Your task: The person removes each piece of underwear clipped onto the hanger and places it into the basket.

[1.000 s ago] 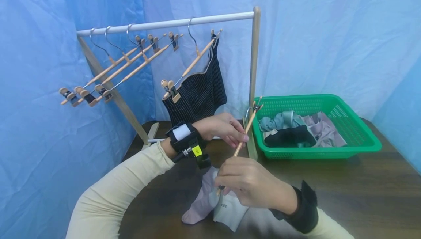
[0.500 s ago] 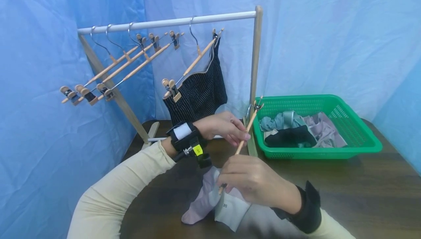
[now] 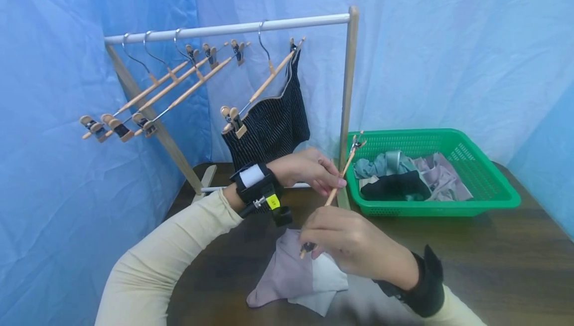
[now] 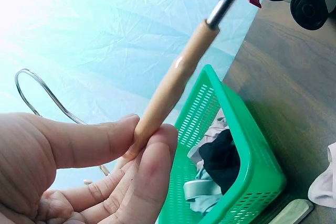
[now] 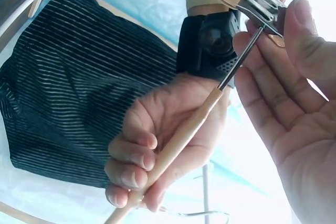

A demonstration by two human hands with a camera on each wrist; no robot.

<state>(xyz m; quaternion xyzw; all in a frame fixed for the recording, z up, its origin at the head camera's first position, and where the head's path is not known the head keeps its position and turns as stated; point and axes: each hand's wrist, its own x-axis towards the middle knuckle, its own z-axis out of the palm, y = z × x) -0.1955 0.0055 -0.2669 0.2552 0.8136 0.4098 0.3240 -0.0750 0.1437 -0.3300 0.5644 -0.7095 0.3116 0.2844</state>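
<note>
A wooden clip hanger [image 3: 331, 197] is held at a slant over the table. My left hand [image 3: 314, 172] pinches its bar near the middle between thumb and fingers, and the left wrist view shows the metal hook [image 4: 44, 90] beside that hand. At the near end, my right hand [image 3: 354, 240] has its thumb and fingers at a metal-and-wood clip [image 5: 262, 6]. Nothing shows in that clip's mouth. The far-end clip [image 3: 357, 143] stands free near the basket. Beneath the right hand, a mauve and white piece of cloth [image 3: 286, 277] lies on the table.
A green basket [image 3: 441, 211] at the right holds grey-green, black and mauve cloths. Behind the hands stands a garment rack [image 3: 309, 23], bearing several clip hangers at its left. A black striped garment [image 3: 273, 126] hangs clipped on one of them.
The hanger and both hands have shifted slightly right. The cloth beneath has spread, showing more mauve, and the lettering on its white part has gone from sight.
</note>
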